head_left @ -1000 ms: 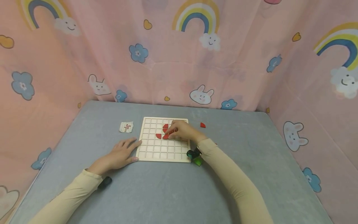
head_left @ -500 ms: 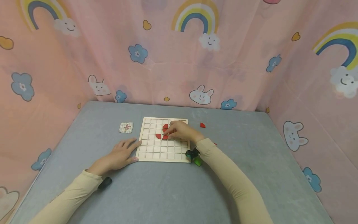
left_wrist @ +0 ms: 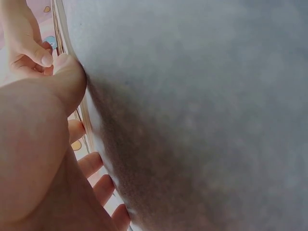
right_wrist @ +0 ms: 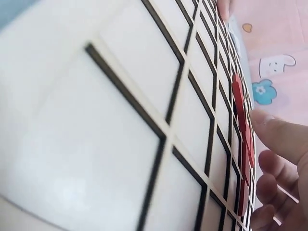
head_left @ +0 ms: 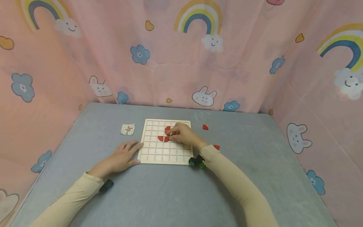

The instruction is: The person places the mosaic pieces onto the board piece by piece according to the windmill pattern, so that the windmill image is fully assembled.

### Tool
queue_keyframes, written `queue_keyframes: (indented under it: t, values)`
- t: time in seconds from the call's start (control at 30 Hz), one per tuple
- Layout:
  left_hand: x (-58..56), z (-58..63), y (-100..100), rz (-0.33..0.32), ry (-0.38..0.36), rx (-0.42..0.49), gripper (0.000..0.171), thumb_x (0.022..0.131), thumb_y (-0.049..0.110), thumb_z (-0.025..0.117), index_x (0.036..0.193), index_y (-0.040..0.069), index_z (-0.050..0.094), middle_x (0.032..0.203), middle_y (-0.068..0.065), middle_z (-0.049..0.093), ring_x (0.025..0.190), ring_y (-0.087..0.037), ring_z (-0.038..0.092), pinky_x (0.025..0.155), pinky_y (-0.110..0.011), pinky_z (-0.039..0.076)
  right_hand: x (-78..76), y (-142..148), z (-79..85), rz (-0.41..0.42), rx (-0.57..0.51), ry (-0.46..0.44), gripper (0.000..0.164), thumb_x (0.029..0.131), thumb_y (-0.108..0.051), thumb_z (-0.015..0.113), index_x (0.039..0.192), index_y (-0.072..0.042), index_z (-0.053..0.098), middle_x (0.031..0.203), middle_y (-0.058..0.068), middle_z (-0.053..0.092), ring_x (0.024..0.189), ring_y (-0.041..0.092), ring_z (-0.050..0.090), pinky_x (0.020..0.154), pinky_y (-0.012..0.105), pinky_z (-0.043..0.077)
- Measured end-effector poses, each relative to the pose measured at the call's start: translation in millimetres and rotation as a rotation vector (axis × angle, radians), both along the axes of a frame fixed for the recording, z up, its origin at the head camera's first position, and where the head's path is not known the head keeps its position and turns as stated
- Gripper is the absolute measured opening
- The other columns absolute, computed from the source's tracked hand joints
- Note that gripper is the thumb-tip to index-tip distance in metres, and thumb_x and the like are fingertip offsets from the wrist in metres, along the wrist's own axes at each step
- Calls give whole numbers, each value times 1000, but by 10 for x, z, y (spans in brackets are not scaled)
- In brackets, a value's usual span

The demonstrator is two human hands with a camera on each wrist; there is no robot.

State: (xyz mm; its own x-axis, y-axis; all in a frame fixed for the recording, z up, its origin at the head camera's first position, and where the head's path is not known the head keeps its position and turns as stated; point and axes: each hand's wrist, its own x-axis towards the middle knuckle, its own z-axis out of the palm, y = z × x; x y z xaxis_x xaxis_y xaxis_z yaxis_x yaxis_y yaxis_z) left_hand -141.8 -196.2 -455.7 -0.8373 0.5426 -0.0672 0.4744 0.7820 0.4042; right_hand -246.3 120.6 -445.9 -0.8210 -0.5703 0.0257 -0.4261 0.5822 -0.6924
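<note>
Grey table [head_left: 170,195] holds board [head_left: 158,151], card [head_left: 128,129], red pieces [head_left: 205,127]

Head cam dn, wrists close, R hand [head_left: 185,134] shared

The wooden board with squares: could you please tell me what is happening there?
A person is working with red pieces on the gridded board. The right hand is over the grid with its fingertips at these pieces; whether it pinches one is hard to tell. The left hand rests at the board's left edge. A small card with a red pattern lies left of the board. Two loose red pieces and a green piece are on the table to the right.
</note>
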Motion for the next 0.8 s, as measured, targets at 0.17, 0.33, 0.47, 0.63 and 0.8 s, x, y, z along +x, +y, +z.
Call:
queue_keyframes:
  t: [0.17,0.33,0.47,0.63,0.8]
  values:
    - [-8,-39,-24,-11,21,1,69,106,35,65,161,3,40,163,-31,32,141,-59,36,109,-75,33,80,-46,-59,-54,11,25,27,91,-22,87,115,-10,83,96,1,65,82,13,52,74,27,44]
    - [-21,-84,-48,-20,32,13,70,107,42,62,161,5,39,162,-31,31,141,-59,36,109,-76,32,133,-118,-119,-115,22,105,25,86,-26,91,105,-10,85,91,0,64,81,14,51,73,27,43]
    - [-1,-41,-23,-17,27,12,68,107,38,64,160,3,40,162,-31,32,141,-60,36,108,-76,33,177,-155,-139,-156,15,118,23,86,-26,92,102,-11,85,88,0,61,81,15,51,73,28,43]
    - [-8,-53,-15,-4,13,8,70,104,32,68,161,3,40,163,-31,32,143,-58,36,110,-75,32,217,-180,-144,-182,-3,102,18,88,-23,90,101,-12,85,87,0,61,80,15,51,73,29,43]
    - [-5,-34,-9,-4,7,15,69,105,34,67,161,3,40,163,-31,32,142,-58,35,110,-76,31,229,-190,-130,-182,-2,119,16,89,-21,89,101,-12,86,87,1,61,80,15,51,72,28,43]
